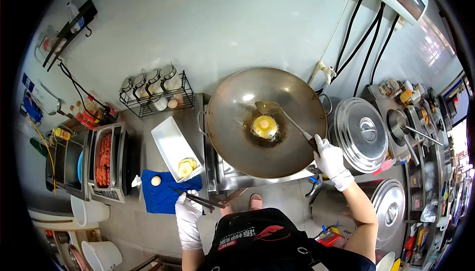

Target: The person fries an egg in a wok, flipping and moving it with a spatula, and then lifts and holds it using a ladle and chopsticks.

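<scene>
My gloved right hand [329, 158] is wrapped round the dark handle of a wok spatula [292, 122]. Its metal head rests inside the large wok [232, 98], just above a fried egg [265, 127] with a pale yolk, lying in dark oil at the bottom. My gloved left hand [188, 205] grips long dark sticks [200, 200], perhaps tongs or chopsticks, over the edge of a folded blue cloth [161, 204]. On that cloth sits a whole egg [156, 181]. A white tray [168, 140] beside it holds yellowish fried egg pieces [187, 167].
A wire rack [156, 103] with several jars stands behind the tray. Left of it is a metal warmer [121, 162] with reddish sausages [103, 159]. Lidded steel pots [361, 135] flank the wok on the right, near a small saucepan [398, 122] with a protruding handle.
</scene>
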Available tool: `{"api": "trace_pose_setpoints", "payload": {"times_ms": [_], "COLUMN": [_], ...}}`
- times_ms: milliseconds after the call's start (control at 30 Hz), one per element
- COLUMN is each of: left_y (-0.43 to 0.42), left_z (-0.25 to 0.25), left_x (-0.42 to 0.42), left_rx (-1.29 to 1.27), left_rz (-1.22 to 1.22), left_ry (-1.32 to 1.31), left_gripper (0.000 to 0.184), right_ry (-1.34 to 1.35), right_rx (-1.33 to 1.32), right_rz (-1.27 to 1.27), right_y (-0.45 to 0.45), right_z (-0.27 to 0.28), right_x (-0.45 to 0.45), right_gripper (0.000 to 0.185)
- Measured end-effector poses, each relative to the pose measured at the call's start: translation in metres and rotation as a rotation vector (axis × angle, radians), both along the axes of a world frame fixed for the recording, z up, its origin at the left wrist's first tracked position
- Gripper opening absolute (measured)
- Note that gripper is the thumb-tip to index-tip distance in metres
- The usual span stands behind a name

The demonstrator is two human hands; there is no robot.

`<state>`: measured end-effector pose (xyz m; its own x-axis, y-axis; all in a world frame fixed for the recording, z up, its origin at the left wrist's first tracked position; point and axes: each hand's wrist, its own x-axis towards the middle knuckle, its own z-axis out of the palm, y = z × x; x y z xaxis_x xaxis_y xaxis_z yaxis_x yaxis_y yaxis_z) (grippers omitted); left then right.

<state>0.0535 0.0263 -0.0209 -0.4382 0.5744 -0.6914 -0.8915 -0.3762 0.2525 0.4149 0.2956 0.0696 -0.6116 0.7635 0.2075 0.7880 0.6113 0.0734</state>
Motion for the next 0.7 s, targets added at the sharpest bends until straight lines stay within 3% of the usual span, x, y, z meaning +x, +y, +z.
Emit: {"api": "trace_pose_setpoints", "payload": {"times_ms": [233, 433, 533, 700], "left_y": [-0.004, -0.016, -0.006, 0.000], "left_z": [0.006, -0.004, 0.003, 0.006], "left_x": [0.019, 0.013, 0.011, -0.009], "left_rx": [-0.022, 0.168, -0.022, 0.004], "left_rz": [-0.108, -0.251, -0.100, -0.055], "left_ry": [0.001, -0.055, -0.020, -0.013], "left_gripper": [0.017, 0.019, 0.017, 0.014], "right_ry": [-0.021, -0.023, -0.027, -0.074], "right_rx": [0.073, 0.121, 0.142, 0.139], "right_rz": [0.053, 0.066, 0.047, -0.023], "right_y": [0.007, 0.004, -0.001, -0.012], "right_z": [0.001, 0.003, 0.006, 0.015], "right_x": [0.008, 0.010, 0.009, 0.004], "right_gripper": [0.042, 0.034, 0.032, 0.032]}}
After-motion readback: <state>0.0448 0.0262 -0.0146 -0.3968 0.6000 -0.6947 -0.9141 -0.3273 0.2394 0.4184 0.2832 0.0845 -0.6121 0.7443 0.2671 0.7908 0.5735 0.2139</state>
